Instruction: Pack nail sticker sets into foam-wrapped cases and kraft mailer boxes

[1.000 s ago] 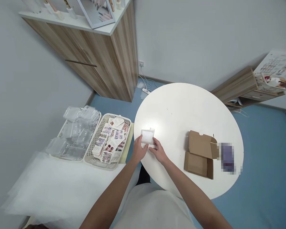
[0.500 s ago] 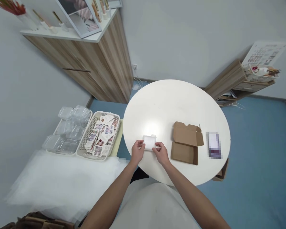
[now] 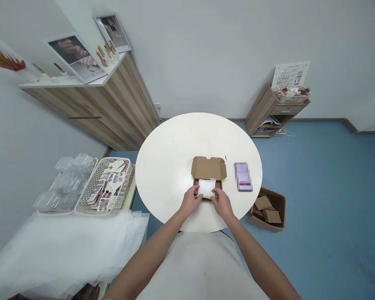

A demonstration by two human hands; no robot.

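Between my two hands is a small white wrapped packet (image 3: 206, 188), held over the lower half of an open brown cardboard box (image 3: 208, 170). My left hand (image 3: 191, 199) pinches the packet's left edge with closed fingers. At the packet's right edge, the fingers of my right hand (image 3: 221, 203) grip it the same way. The box's lid stands folded back behind the packet. Whether the packet touches the bottom of the box, I cannot tell. A blurred-out purple item (image 3: 243, 177) lies on the table to the right of the box.
The round white table (image 3: 162, 158) carries the box. A larger carton (image 3: 270, 225) of folded cardboard stands on the floor at right. To the left are a basket of printed cards (image 3: 90, 200), clear plastic boxes (image 3: 65, 183) and a stack of white translucent sheets (image 3: 65, 246).
Both hands have carried the white packet rightward from the bare table to over the open box. The camera view has turned to the right.
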